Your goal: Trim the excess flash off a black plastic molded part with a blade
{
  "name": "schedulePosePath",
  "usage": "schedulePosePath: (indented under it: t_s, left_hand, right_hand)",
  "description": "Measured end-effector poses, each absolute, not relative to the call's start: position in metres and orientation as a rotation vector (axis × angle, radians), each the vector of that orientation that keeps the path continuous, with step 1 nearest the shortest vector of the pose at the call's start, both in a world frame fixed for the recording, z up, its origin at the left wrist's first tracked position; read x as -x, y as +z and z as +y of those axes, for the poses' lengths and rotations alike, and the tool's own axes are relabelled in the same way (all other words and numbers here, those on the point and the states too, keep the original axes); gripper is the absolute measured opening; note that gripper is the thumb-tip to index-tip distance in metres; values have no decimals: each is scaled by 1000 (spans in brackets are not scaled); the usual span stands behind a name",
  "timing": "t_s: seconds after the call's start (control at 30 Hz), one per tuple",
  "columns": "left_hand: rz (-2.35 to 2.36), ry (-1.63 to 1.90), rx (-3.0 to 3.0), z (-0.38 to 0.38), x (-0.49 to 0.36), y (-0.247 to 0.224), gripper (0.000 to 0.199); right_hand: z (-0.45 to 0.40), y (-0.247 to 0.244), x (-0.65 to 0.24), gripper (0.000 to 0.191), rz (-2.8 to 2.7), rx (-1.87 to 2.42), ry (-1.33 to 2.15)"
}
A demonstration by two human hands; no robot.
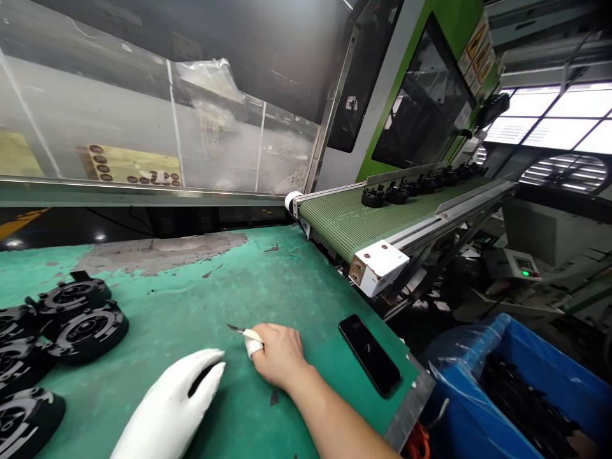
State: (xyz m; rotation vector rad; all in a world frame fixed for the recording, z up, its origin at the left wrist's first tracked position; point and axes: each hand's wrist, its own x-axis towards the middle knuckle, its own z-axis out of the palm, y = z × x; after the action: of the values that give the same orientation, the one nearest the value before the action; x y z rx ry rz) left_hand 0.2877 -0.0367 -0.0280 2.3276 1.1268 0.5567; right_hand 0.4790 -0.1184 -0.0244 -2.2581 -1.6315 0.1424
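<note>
My right hand [276, 352] is closed round a small knife [238, 329] whose pointed blade sticks out to the left, just above the green tabletop. White wrapping covers one finger of that hand, and most of the knife's handle is hidden in my grip. To its left is my left hand [184, 392] in a white glove, with a gap between thumb and fingers and nothing in it. Several round black plastic parts [88, 331] lie grouped at the table's left side, apart from both hands.
A black phone [370, 354] lies on the green table [191, 312], right of my hands. Behind it, a green conveyor belt [339, 213] carries several black parts [373, 196]. At lower right, a blue bin [549, 382] lined with clear plastic holds dark pieces.
</note>
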Motion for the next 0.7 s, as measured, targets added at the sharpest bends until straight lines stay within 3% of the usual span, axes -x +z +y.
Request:
schedulePosePath:
  t_s: [0.7]
  left_hand:
    - [1128,568,-2327,-40,-289,-23,53]
  right_hand:
    - [-119,-25,-480,24,-1631,2253,129]
